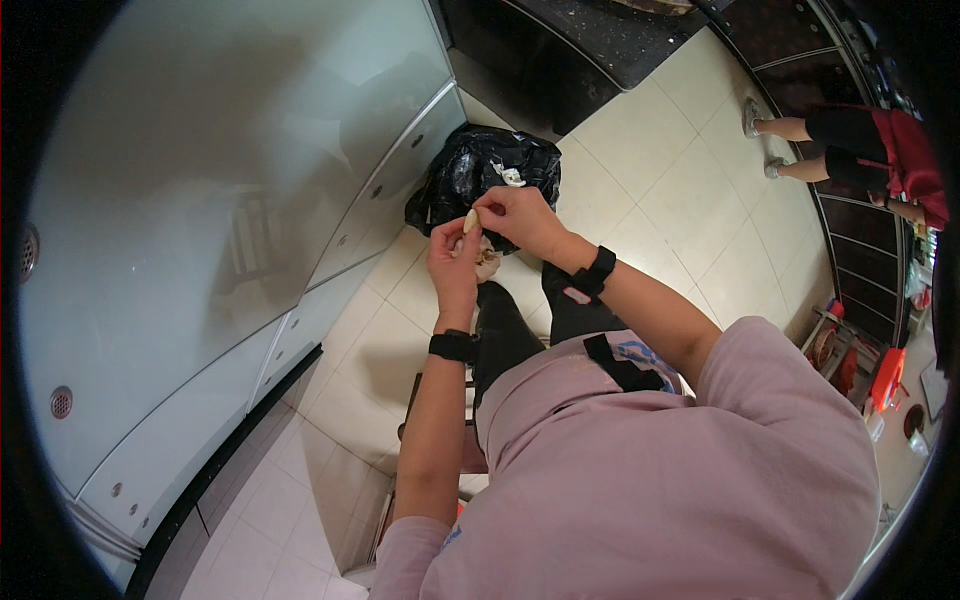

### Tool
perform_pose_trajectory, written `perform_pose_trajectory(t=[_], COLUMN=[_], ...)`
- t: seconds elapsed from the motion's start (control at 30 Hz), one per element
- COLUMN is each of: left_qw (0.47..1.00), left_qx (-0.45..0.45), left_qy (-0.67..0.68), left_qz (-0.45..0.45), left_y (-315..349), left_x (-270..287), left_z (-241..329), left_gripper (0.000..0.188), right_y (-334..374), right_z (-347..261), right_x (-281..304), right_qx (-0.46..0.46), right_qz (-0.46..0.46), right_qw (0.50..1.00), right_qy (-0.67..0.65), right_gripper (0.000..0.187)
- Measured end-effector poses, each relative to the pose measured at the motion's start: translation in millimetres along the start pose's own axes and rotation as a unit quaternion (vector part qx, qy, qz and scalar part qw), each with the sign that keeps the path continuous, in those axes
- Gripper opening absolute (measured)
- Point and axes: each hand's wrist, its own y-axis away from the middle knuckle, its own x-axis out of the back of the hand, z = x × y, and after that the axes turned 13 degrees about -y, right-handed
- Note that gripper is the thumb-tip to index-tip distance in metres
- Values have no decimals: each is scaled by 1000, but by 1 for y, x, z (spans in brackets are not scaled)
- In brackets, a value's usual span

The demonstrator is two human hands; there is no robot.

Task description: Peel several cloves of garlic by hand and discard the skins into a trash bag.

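Note:
A pale garlic clove [470,220] is pinched upright in the fingertips of my left hand [453,270]. My right hand [524,218] reaches in from the right, its thumb and finger closed against the clove's upper side. Both hands are held over a black plastic bag [463,165], which appears to line a bin on the floor. A crumpled white scrap [508,175] rests on the bag just beyond my right hand. Partly covered by my left hand is a pale, brownish-white thing [488,262] whose kind I cannot make out.
A glossy pale cabinet panel [230,150] rises along the left. Ahead is a black speckled counter [620,45]. Another person in red and black [870,145] stands on the tiled floor [680,150] at the right. A cluttered rack [840,350] is at far right.

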Motion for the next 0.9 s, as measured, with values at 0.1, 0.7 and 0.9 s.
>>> perform_pose_trajectory(t=[0.1, 0.7, 0.9], left_qw=[1000, 997, 991], left_qx=[-22, 57, 85], left_qy=[-17, 34, 89], left_qz=[4, -33, -51], left_y=[-1, -3, -4], left_x=[0, 2, 3], left_z=[-4, 0, 6], left_gripper=[18, 35, 33], right_y=[-1, -2, -3], right_z=[1, -1, 1], right_x=[0, 2, 3], right_qx=[14, -152, -160], right_qz=[3, -38, -39], right_qw=[1000, 963, 961], right_qy=[-4, -219, -222], right_gripper=[19, 22, 23])
